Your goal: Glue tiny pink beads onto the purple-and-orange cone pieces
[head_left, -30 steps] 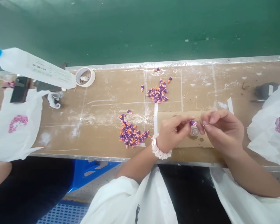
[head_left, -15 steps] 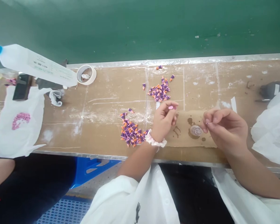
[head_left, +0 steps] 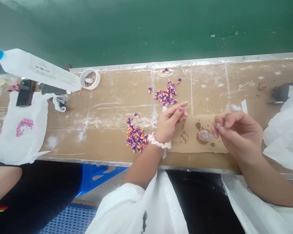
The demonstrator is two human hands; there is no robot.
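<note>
My left hand (head_left: 168,122), with a white scrunchie (head_left: 158,141) at its wrist, is pinched closed above the table, thumb against the fingers. Something tiny may sit at its fingertips, too small to make out. My right hand (head_left: 239,133) pinches a thin, pin-like piece (head_left: 219,127) between thumb and fingers. Just left of those fingers stands a small clear glass cup (head_left: 204,135) on a brown cardboard sheet (head_left: 192,148) with dark wet spots. Small purple and orange figurines lie in two piles, one pile (head_left: 137,138) left of my left wrist and another pile (head_left: 166,96) beyond my left hand.
At the left are a white bottle with blue cap (head_left: 39,70), a tape roll (head_left: 90,79), a dark block (head_left: 25,92) and a white bag (head_left: 6,130) with pink print. Another white bag (head_left: 280,139) lies at right. Someone's arm (head_left: 5,182) shows at lower left.
My left hand has turned slightly, its fingertips a little farther up and right, and its thumb now lies over the fingers. My right hand keeps its pinch, nearly still. The view has shifted slightly.
</note>
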